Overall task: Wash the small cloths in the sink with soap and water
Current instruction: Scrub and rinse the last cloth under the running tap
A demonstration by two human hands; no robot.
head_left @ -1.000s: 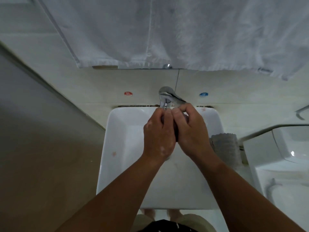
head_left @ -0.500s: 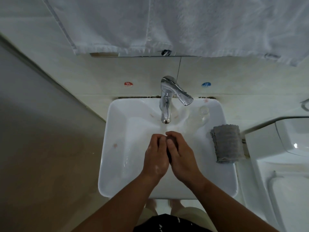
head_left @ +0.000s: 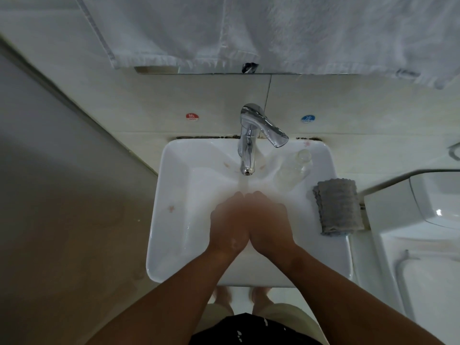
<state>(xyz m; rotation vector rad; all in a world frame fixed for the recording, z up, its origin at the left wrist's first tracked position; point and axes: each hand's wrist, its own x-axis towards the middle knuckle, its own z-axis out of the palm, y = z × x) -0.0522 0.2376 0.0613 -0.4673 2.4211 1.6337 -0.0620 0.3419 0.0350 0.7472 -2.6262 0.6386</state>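
Both my hands are in the white sink [head_left: 159, 220], pressed side by side under the stream of water [head_left: 245, 184] from the chrome faucet [head_left: 247, 145]. My left hand [head_left: 229, 225] and my right hand [head_left: 270, 221] are blurred by motion, with the fingers curled down and inward. The small dark cloth they hold between them is hidden by the fingers and the blur. A second cloth, grey and folded [head_left: 337, 207], lies over the sink's right rim, apart from both hands.
A clear glass [head_left: 296, 168] stands in the sink's back right corner beside the faucet. A white towel [head_left: 273, 28] hangs above on the wall. A white fixture [head_left: 423, 245] stands close on the right, and a wall closes in the left side.
My hands came down from the spout toward the sink's middle, then slid forward under the stream. They are now blurred by motion. The water runs on and the grey cloth has not moved.
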